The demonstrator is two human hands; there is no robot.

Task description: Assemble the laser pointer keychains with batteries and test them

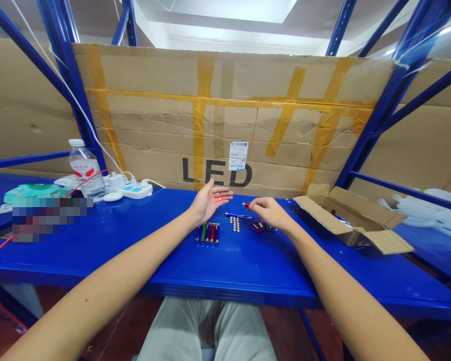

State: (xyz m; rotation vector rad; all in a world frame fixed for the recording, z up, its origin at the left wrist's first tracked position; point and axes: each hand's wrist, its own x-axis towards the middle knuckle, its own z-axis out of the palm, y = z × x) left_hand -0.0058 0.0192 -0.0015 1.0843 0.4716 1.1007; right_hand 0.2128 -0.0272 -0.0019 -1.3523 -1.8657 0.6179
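Note:
Between the fingertips of my right hand (270, 211) is a small red laser pointer (245, 204), its end facing left. My left hand (207, 201) is held up across from it, fingers stretched out and palm turned towards the pointer. A bright red light spot falls on the left fingers. Under the hands lies a blue metal tube (233, 215) with a silvery end. Close by sit several round silver button cells (234, 224) in rows. Several coloured metal tubes (207, 234) stand side by side below my left wrist. Small red and dark clips (256, 227) lie below my right hand, partly covered.
On the right is an open cardboard box (323, 215), flaps spread. A power strip (135, 189), a plastic bottle (86, 173) and a green pack (35, 192) occupy the left back. A large cardboard sheet (154, 130) walls off the blue table's (225, 271) rear.

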